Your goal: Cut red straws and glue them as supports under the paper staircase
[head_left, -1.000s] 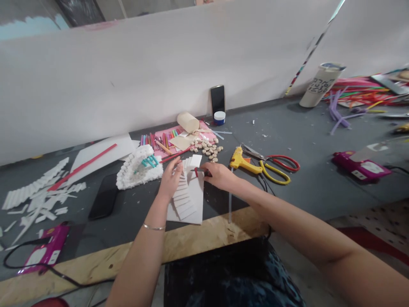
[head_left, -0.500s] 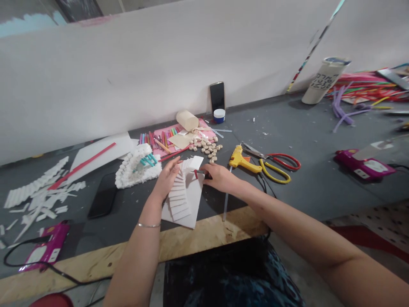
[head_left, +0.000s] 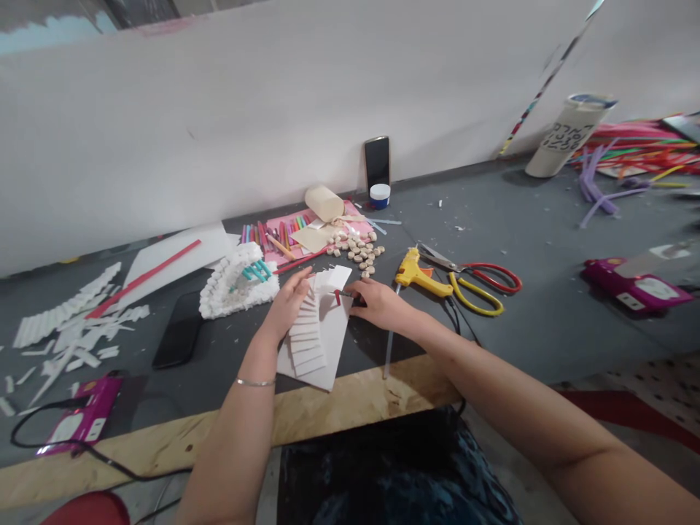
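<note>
A white board (head_left: 335, 357) lies at the table's front edge, with a curved row of overlapping white strips (head_left: 307, 337) on it. My left hand (head_left: 286, 305) grips the board's upper left side, fingers bent over the strips. From the right, my right hand (head_left: 377, 302) is closed on a thin dark-handled tool (head_left: 355, 299) whose tip points left over the board. By that tip is a small red piece (head_left: 337, 297); whether the tool grips it I cannot tell. Just beyond, a white square piece (head_left: 340, 277) stands out at the top of the row.
A yellow glue gun (head_left: 418, 273) and red-and-yellow-handled scissors (head_left: 481, 281) lie to the right. Beyond my hands are pale pebbles (head_left: 358, 251) and a fluffy white model (head_left: 235, 284). A black phone (head_left: 178, 332), white scraps (head_left: 82, 350) and a purple corded device (head_left: 82, 415) are at left.
The camera view has shifted slightly, moving the table things a little to the right. Both hands keep nearly the same place and grip on the board and tool.
</note>
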The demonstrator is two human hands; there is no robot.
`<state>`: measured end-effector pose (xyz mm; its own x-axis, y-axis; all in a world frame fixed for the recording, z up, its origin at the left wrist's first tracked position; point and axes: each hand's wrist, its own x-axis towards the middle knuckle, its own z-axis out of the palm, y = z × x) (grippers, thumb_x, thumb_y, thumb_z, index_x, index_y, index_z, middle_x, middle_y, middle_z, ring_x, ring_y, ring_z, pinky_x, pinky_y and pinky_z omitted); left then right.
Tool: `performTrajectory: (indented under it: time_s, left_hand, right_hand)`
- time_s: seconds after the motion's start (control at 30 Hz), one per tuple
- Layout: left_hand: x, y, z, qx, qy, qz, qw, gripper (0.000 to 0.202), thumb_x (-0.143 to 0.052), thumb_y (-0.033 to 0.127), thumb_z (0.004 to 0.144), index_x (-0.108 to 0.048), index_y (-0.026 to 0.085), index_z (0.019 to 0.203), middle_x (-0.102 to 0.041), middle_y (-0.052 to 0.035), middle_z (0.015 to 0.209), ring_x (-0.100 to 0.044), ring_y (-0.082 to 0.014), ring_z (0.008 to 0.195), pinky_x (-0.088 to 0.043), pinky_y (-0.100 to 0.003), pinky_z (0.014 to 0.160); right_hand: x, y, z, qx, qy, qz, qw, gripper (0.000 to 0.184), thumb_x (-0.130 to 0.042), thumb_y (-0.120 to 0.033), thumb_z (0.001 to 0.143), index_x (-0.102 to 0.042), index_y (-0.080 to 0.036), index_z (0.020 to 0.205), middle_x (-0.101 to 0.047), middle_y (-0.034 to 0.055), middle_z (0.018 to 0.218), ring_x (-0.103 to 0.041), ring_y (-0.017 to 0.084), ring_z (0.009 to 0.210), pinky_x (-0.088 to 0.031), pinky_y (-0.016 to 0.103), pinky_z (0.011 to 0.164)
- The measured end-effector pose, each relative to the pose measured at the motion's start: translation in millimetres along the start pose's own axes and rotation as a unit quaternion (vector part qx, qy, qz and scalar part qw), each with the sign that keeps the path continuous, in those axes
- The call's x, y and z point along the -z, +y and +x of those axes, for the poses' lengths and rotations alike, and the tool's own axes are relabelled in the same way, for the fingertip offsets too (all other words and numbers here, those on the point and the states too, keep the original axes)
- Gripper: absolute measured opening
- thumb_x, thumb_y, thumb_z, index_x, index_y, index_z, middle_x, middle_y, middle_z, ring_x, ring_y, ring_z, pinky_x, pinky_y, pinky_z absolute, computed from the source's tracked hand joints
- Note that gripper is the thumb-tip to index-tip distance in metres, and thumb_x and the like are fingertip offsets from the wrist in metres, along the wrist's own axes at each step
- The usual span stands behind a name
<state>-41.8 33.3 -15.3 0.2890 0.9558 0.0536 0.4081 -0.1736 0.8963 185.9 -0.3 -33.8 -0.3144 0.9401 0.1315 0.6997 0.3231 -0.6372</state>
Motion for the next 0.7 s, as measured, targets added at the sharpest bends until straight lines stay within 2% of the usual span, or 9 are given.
performTrajectory:
  time_s: [0.2, 0.47, 0.7]
  left_hand:
    - [0.3, -1.5, 0.4, 0.0, -0.003, 0.008, 1.0, 0.061, -0.042, 0.059, 0.091, -0.049, 0.019, 0.137, -0.055, -0.0131, 0.139, -0.054, -0.0267, 0.127, -0.041, -0.042, 0.107]
    - [1.2, -8.7, 1.4, -0.007, -0.002, -0.014, 1.0, 0.058, -0.042, 0.056, 0.092, -0.05, 0.02, 0.137, -0.059, -0.0128, 0.135, -0.058, -0.0276, 0.122, -0.048, -0.042, 0.101]
    - [2.9, -6.5, 1.7, -0.004, -0.009, -0.02, 1.0, 0.061, -0.043, 0.058, 0.091, -0.046, 0.02, 0.139, -0.052, -0.0129, 0.142, -0.053, -0.0264, 0.126, -0.046, -0.039, 0.102]
  right_hand:
    - [-0.5, 0.6, -1.3, -0.005, 0.004, 0.023, 1.0, 0.034, -0.07, -0.014, 0.076, -0.064, -0.011, 0.11, -0.063, 0.0098, 0.097, -0.062, 0.018, 0.087, -0.048, 0.029, 0.08]
    - [-1.4, 2.0, -2.3, -0.013, 0.025, 0.039, 0.999, 0.03, -0.067, -0.016, 0.079, -0.066, -0.015, 0.109, -0.065, 0.0074, 0.097, -0.061, 0.015, 0.081, -0.048, 0.027, 0.077]
    - [-1.9, -0.7, -3.4, 0.012, 0.027, 0.012, 0.999, 0.023, -0.066, -0.013, 0.08, -0.069, -0.014, 0.103, -0.064, 0.008, 0.092, -0.062, 0.017, 0.085, -0.048, 0.028, 0.08]
